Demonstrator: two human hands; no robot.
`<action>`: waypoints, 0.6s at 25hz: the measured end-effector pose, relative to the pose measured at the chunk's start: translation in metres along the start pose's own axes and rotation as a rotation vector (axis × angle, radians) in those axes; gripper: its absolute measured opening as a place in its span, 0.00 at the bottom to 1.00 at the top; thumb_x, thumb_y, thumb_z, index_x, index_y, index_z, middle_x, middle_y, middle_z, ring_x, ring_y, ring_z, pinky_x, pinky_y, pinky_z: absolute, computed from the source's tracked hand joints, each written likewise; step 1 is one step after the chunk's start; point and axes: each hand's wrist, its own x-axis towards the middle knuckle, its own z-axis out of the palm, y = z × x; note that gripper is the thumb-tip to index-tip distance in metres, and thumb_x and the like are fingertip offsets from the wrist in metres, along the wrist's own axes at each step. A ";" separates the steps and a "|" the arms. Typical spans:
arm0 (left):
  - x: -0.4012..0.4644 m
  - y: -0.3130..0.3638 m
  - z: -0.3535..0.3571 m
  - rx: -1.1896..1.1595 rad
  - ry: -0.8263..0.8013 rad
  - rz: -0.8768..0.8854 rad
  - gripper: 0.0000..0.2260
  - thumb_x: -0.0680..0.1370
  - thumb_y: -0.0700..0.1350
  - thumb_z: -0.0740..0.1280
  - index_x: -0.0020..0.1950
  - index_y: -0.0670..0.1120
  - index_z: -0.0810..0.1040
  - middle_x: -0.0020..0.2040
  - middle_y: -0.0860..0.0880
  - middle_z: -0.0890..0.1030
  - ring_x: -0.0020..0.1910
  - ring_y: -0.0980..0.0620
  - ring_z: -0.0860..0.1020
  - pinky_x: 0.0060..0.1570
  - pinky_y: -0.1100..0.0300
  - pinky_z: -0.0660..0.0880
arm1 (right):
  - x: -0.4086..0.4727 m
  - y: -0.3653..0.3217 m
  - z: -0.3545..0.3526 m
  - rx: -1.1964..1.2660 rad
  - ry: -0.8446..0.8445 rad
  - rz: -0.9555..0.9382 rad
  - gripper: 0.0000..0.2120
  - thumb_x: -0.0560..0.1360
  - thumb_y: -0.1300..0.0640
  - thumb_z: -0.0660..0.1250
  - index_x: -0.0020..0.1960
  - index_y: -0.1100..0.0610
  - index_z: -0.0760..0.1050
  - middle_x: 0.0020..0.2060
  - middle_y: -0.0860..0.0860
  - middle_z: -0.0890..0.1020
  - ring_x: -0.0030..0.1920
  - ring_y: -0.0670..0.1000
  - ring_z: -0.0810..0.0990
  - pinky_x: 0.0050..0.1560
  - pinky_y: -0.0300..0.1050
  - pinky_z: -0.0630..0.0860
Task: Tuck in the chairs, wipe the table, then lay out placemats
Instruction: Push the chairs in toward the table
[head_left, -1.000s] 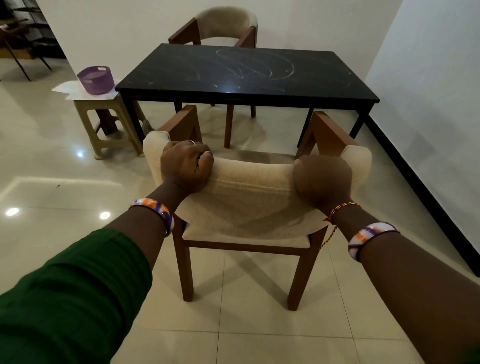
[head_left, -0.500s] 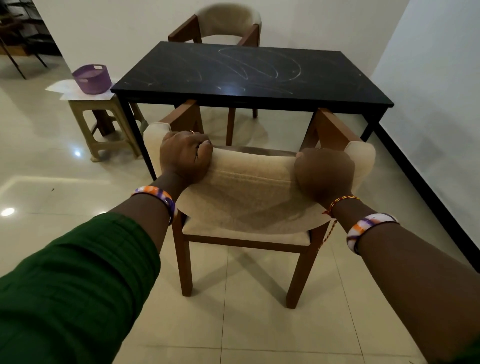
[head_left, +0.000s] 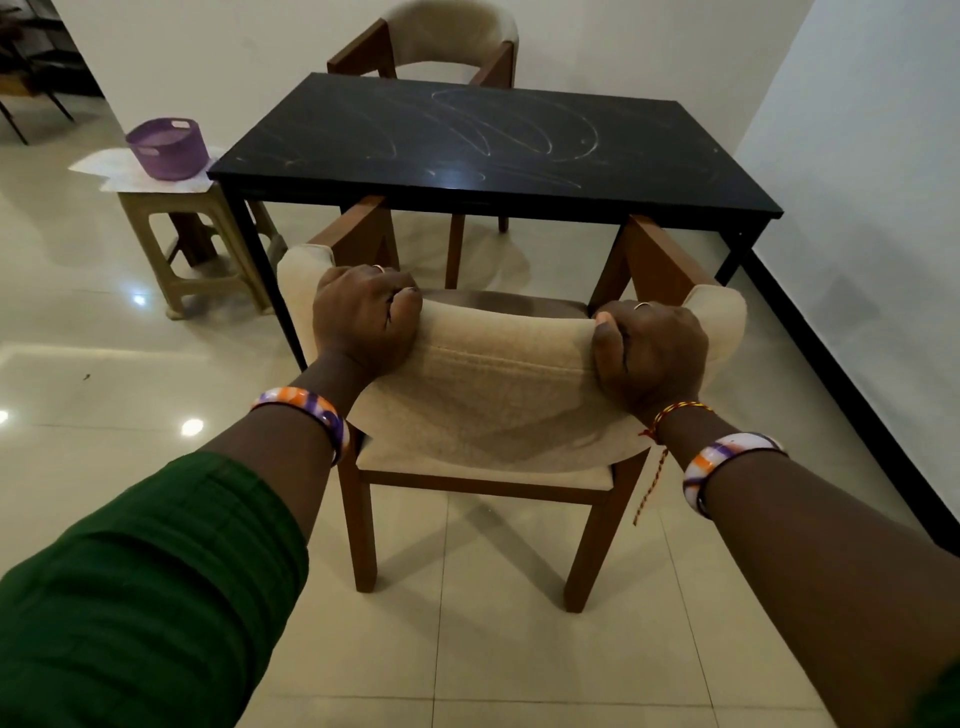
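**Sliding the near chair under the table**

The table (head_left: 493, 150) stands against the right-hand wall, its dark top streaked with pale smears, so the wiping is not yet done and no placemats are laid. The near chair (head_left: 498, 395) sits at its front edge: the tips of both wooden arms are just at or under the table's rim, while the seat and back are out on the floor. The far chair (head_left: 441, 47) shows behind the opposite edge, and how far in it is cannot be told from here.

Both hands are on the padded top of the near chair's back. The left hand (head_left: 363, 319) has its fingers curled over the top edge, thumb on the near side; the right hand (head_left: 649, 348) grips the same way near the other end.

To do this step well, I would push evenly with both hands so the chair goes in straight, and watch that the arms clear the rim without knocking it. Keep it centred between the table legs.

On the stool (head_left: 192, 244) left of the table stands a purple tub (head_left: 167, 148) on a pale sheet (head_left: 104, 163). Its inside looks pale, but what it holds cannot be made out.
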 end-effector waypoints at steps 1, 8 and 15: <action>0.000 0.001 -0.001 -0.002 -0.007 -0.002 0.28 0.71 0.53 0.45 0.40 0.39 0.81 0.35 0.39 0.80 0.37 0.42 0.75 0.48 0.61 0.59 | 0.001 0.000 0.000 -0.005 -0.014 0.003 0.26 0.76 0.48 0.49 0.38 0.62 0.81 0.26 0.57 0.79 0.27 0.56 0.76 0.38 0.40 0.64; -0.002 0.074 0.001 0.253 -0.309 -0.029 0.25 0.78 0.54 0.45 0.53 0.42 0.77 0.48 0.42 0.80 0.47 0.45 0.76 0.57 0.51 0.66 | 0.011 0.007 -0.012 0.047 -0.296 -0.081 0.32 0.74 0.42 0.42 0.41 0.59 0.80 0.30 0.56 0.79 0.29 0.52 0.71 0.36 0.41 0.60; 0.015 0.215 0.073 0.266 -0.562 0.122 0.18 0.79 0.55 0.52 0.56 0.44 0.74 0.40 0.49 0.74 0.37 0.52 0.72 0.39 0.58 0.65 | 0.026 0.097 -0.027 0.259 -0.601 -0.057 0.27 0.79 0.49 0.46 0.50 0.65 0.78 0.45 0.65 0.81 0.45 0.60 0.76 0.44 0.47 0.66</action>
